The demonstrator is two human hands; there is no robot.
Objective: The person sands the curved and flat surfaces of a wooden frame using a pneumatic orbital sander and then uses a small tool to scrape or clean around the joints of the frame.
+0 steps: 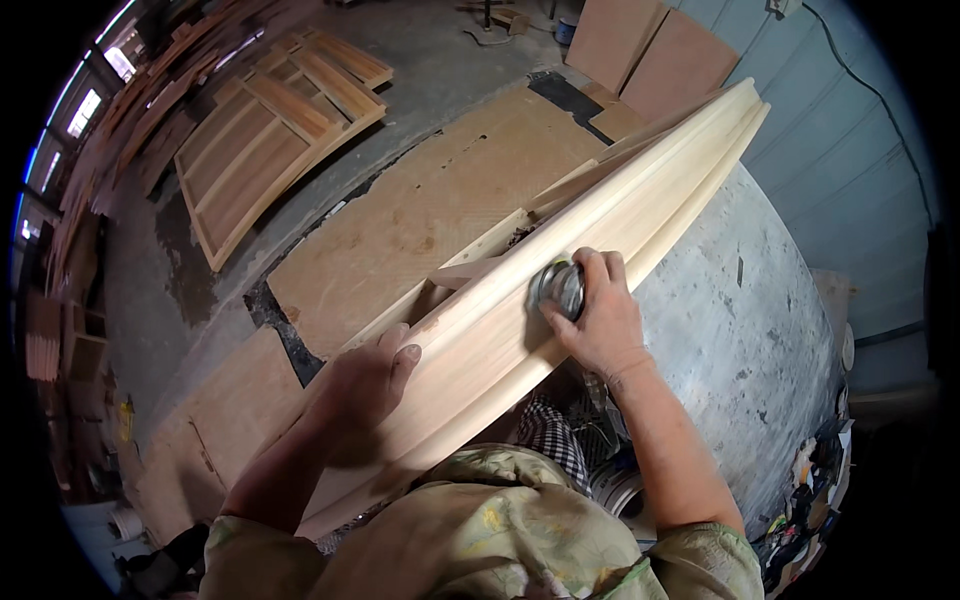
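Note:
A long pale wooden panel with raised moulded edges slants across the view, from near left to far right. My left hand grips its far edge toward the near end, thumb on top and the other fingers hidden beyond the rim. On the panel's face, near the middle, my right hand is closed around a round, dark, shiny object. Its exact kind cannot be made out. Wooden crosspieces show behind the panel's far edge.
Right of the panel lies a grey, paint-spotted tabletop. Beyond the panel is a brown board with dark strips around it. Slatted wooden frames sit at the far left. Two reddish boards lean on the wall; scraps are heaped at lower right.

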